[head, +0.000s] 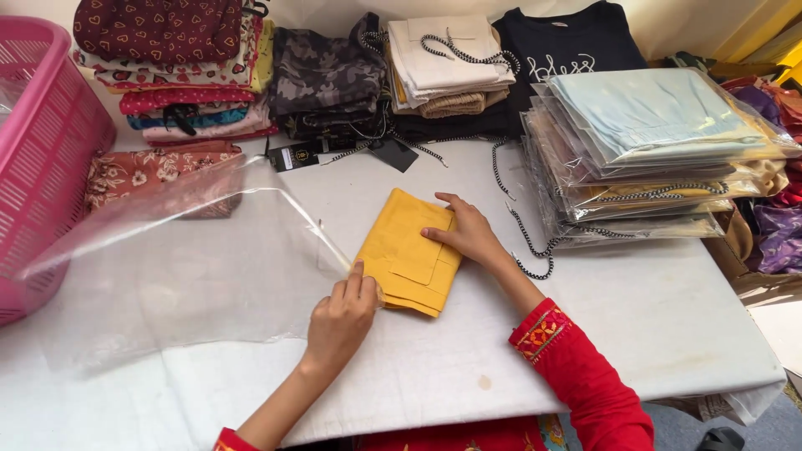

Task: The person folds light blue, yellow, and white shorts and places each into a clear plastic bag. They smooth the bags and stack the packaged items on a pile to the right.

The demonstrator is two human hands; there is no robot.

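A folded mustard-yellow garment (401, 246) lies on the white table (668, 317) in front of me. My left hand (341, 319) grips its near-left corner where it meets the mouth of a large clear plastic bag (192, 267). That bag spreads out flat to the left. My right hand (468, 234) lies flat on the garment's right side, fingers pointing left. Both arms wear red embroidered sleeves.
A pink plastic basket (42, 142) stands at the left edge. Piles of folded clothes (326, 75) line the back of the table. A stack of bagged garments (643, 150) sits at the right, with black-and-white drawstrings trailing from it.
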